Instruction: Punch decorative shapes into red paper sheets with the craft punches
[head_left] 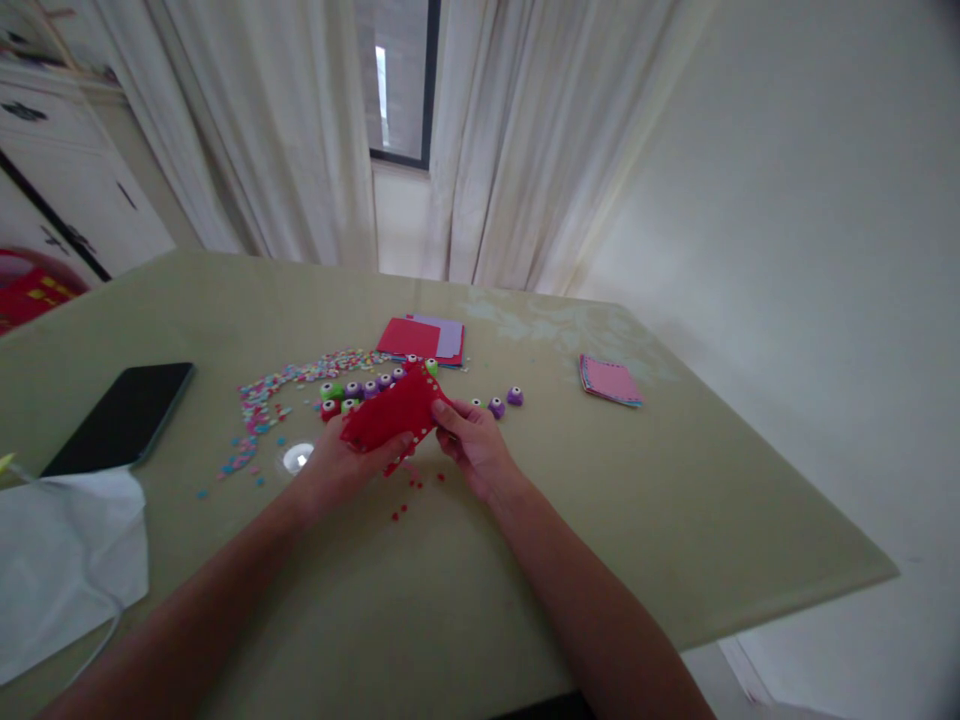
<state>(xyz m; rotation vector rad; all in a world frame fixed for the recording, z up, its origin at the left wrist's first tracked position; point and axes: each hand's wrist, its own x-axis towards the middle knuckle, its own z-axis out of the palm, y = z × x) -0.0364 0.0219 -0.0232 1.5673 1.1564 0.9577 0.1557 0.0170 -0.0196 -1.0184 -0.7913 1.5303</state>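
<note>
A red piece of card (390, 408) with small pale dots or holes along its edge is held up between both hands over the table. My left hand (346, 462) grips its lower left side, thumb lying across the front. My right hand (472, 440) pinches its right edge between thumb and fingers. Just behind the card stand several small green, purple and red craft punches with eye designs (370, 389), partly hidden by it. Two purple punches (505, 402) sit right of my right hand. Small red paper bits (405, 508) lie below the card.
Pastel paper confetti (259, 405) trails across the left of the table (712, 510). Stacked red and lilac cards (420, 338) lie at the back, scalloped pink cards (611, 380) at right. A black tablet (124, 415), white sheet (67, 570) with a cable, and shiny round object (298, 458) are left.
</note>
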